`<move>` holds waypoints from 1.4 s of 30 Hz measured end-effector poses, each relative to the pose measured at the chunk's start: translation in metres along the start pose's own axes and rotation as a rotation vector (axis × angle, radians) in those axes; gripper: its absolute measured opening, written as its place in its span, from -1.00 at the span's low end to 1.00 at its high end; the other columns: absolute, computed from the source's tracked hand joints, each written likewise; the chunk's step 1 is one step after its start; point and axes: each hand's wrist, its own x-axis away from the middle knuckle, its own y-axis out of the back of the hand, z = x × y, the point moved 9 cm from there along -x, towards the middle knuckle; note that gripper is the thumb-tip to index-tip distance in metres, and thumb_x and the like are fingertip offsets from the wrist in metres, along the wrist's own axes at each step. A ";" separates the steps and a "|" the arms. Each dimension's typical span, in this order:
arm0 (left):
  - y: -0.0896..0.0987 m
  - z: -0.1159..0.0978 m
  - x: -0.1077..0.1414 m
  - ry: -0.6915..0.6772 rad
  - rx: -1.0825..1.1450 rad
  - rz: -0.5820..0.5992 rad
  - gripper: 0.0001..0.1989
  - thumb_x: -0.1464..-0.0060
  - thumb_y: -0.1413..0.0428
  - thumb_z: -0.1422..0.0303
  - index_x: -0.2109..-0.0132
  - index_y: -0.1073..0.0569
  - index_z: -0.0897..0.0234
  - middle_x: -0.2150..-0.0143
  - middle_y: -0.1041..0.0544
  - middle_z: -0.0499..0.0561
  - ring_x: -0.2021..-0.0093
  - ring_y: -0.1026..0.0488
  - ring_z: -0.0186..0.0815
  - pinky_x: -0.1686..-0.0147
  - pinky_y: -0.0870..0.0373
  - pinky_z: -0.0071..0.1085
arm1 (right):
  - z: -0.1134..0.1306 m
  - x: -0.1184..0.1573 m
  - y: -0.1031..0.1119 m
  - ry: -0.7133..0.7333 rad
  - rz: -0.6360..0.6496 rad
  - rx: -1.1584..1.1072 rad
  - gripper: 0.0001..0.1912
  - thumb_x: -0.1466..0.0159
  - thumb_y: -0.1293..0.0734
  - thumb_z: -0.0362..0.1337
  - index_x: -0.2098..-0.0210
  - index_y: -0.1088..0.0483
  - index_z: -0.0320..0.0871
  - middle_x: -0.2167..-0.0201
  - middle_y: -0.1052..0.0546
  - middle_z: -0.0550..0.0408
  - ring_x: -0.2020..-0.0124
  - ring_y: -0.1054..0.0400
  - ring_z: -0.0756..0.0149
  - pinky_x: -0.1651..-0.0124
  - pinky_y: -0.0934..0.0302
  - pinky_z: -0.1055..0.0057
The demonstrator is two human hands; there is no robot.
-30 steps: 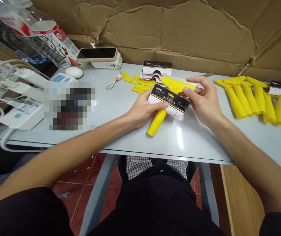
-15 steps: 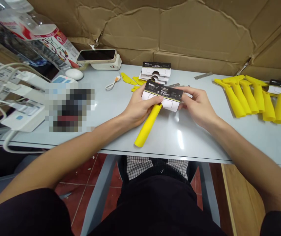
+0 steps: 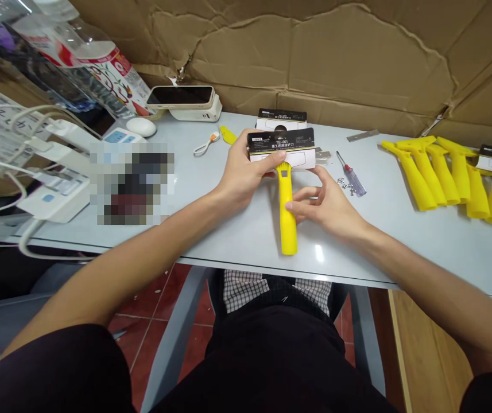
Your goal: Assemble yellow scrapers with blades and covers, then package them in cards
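Note:
My left hand [image 3: 242,172] grips a scraper by its head, thumb pressed on the black-and-white packaging card [image 3: 303,158] that covers it. Below the card the yellow scraper handle [image 3: 287,229] points down toward my body. My right hand [image 3: 327,201] pinches that handle from the right side, thumb on its front; some fingertips are hidden behind it. The scraper's blade end is hidden by the card. Right behind lies a stack of similar cards [image 3: 282,115], partly covered. A screwdriver [image 3: 353,176] with a clear handle and several small screws [image 3: 344,183] lie beyond my right hand.
Several yellow scrapers [image 3: 435,172] lie in a row at the right, one bearing a card. Metal blades [image 3: 363,135] rest toward the back. At the left are a power strip [image 3: 51,198] with cables, bottles [image 3: 114,74], a phone [image 3: 181,96] and a white mouse [image 3: 141,127]. Cardboard [image 3: 336,57] walls the back.
The scraper has swung from slanting left to nearly upright in view. My right hand has left the card's right edge and come down onto the handle. The screwdriver and screws have come into view.

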 end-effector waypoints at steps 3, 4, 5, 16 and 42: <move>0.013 -0.010 -0.014 -0.088 -0.169 0.027 -0.34 0.20 -0.68 0.14 0.03 -0.53 0.10 0.05 -0.65 0.03 -0.10 -0.60 0.00 -0.01 -0.59 -0.13 | 0.000 0.000 0.006 -0.007 -0.026 0.011 0.42 -0.06 -0.77 -0.26 -0.67 0.08 0.13 0.24 -0.67 0.19 0.25 -0.68 0.05 0.12 -0.73 -0.07; 0.016 -0.014 -0.018 -0.127 -0.237 0.046 -0.34 0.24 -0.70 0.17 0.04 -0.56 0.11 0.04 -0.66 0.03 -0.11 -0.58 0.00 -0.06 -0.56 -0.13 | 0.002 0.001 0.008 0.003 -0.033 0.026 0.50 -0.07 -0.76 -0.27 -0.71 0.18 0.14 0.24 -0.68 0.19 0.27 -0.68 0.05 0.14 -0.73 -0.07; 0.017 -0.018 -0.020 -0.162 -0.300 0.075 -0.35 0.25 -0.70 0.19 0.04 -0.59 0.10 0.02 -0.66 0.03 -0.12 -0.56 0.00 -0.11 -0.53 -0.12 | 0.004 0.001 0.009 0.019 -0.030 0.053 0.52 -0.09 -0.75 -0.28 -0.74 0.23 0.17 0.23 -0.68 0.19 0.29 -0.67 0.06 0.15 -0.72 -0.09; -0.026 -0.020 0.013 -0.280 -0.958 0.431 -0.62 -0.41 -0.10 0.35 -0.28 -0.58 0.22 -0.23 -0.72 0.13 -0.05 -0.64 -0.11 -0.19 -0.51 -0.16 | -0.002 0.017 0.008 -0.091 0.072 0.358 -0.01 -0.27 -0.58 -0.35 -0.65 -0.34 -0.12 0.16 -0.74 -0.01 0.24 -0.65 0.09 0.03 -0.70 -0.03; -0.044 -0.016 0.031 -0.443 -1.129 0.499 -0.45 -0.59 0.07 0.20 -0.47 -0.51 0.38 -0.62 -0.39 0.35 -0.63 -0.31 0.10 -0.64 -0.19 0.13 | 0.015 0.061 0.043 0.687 -0.322 1.164 -0.56 -0.52 -0.20 -0.27 -0.11 -0.71 -0.17 -0.07 -0.73 -0.21 -0.15 -0.60 -0.08 -0.33 -0.48 -0.14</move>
